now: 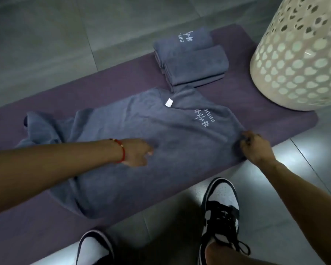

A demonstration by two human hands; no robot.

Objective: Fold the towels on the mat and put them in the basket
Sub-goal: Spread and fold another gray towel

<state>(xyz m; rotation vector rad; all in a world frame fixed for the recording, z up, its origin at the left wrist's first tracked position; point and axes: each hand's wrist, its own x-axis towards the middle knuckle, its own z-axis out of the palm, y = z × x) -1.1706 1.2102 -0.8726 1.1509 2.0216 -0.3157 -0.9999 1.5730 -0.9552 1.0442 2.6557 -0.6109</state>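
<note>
The grey towel point(141, 142) is spread on the purple mat point(275, 104); its edge is pinched by the right hand point(256, 148), its middle pressed under the curled left hand point(138, 153). Beyond the right hand, the basket point(298, 54) stands on the mat.

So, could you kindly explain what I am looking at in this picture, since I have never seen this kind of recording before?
There is no machine: a camera on a person's head looks down at their two bare hands. A purple mat lies on the floor. On it are an unfolded grey towel, two folded towels and a white perforated basket. The left hand rests on the unfolded towel; the right hand pinches its edge. The person's sneakers show below.
</note>
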